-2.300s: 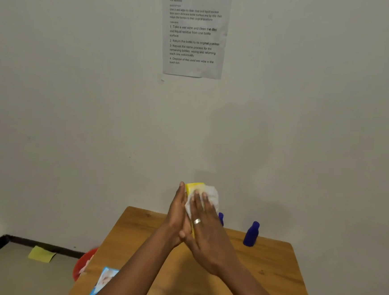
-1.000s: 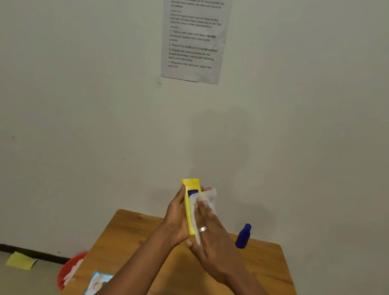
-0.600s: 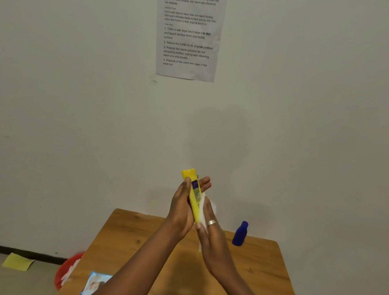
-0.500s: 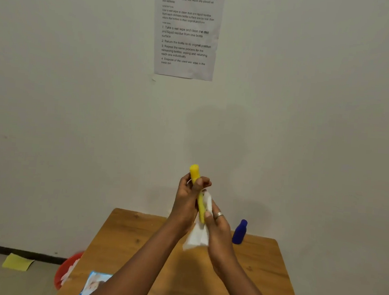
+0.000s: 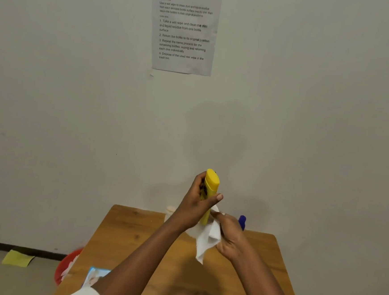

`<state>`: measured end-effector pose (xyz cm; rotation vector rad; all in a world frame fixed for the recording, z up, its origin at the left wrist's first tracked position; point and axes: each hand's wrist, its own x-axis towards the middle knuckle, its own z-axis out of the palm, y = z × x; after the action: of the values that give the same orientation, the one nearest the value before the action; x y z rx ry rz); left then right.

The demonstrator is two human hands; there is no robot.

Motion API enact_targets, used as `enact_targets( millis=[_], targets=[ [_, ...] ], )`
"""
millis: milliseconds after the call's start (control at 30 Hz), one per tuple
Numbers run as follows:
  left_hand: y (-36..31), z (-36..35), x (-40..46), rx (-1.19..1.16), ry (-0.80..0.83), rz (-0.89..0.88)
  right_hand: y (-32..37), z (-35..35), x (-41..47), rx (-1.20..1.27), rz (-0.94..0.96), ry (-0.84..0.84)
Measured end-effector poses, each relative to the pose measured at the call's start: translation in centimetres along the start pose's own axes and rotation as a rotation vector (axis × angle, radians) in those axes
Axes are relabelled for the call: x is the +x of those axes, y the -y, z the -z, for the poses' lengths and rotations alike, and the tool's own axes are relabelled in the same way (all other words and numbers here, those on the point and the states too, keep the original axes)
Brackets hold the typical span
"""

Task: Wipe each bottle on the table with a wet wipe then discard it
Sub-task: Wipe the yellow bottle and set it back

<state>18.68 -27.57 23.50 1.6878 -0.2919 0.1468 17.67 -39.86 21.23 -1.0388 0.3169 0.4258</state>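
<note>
My left hand (image 5: 196, 205) grips a yellow bottle (image 5: 210, 190) upright above the wooden table (image 5: 135, 235), its rounded top sticking out above my fingers. My right hand (image 5: 230, 236) holds a white wet wipe (image 5: 207, 241) against the bottle's lower end, and the wipe hangs down below it. A blue bottle (image 5: 242, 222) stands at the table's back edge, partly hidden behind my right hand. A pale bottle (image 5: 169, 211) stands by the wall to the left of my left wrist.
A blue wet-wipe pack (image 5: 96, 275) lies at the table's front left. A red bin (image 5: 68, 265) with white wipes in it sits on the floor left of the table. A yellow paper (image 5: 17, 258) lies on the floor. An instruction sheet (image 5: 185, 28) hangs on the wall.
My left hand turned the yellow bottle edge-on and raised it. My right hand slid with the wipe from the bottle's face down to its lower end, where the wipe now hangs.
</note>
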Motion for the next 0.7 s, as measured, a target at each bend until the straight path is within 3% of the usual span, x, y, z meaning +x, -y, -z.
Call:
enact_targets(
  millis=[100, 200, 400, 533, 700],
  targets=[
    [0.0, -0.8, -0.3, 0.063, 0.035, -0.016, -1.3, -0.6, 0.3, 0.077, -0.079, 0.042],
    [0.2, 0.1, -0.3, 0.133, 0.012, -0.043, -1.0, 0.3, -0.9, -0.092, -0.048, 0.067],
    [1.3, 1.1, -0.4, 0.514, -0.094, -0.074, 4.1, 1.7, -1.0, -0.639, 0.364, -0.186],
    [2.1, 0.1, -0.4, 0.657, -0.094, -0.060, 5.7, -0.7, -1.2, -0.856, 0.619, -0.078],
    [2.3, 0.4, -0.1, 0.686, -0.124, -0.115, 4.1, -1.7, -1.4, -1.306, 0.817, 0.020]
  ],
)
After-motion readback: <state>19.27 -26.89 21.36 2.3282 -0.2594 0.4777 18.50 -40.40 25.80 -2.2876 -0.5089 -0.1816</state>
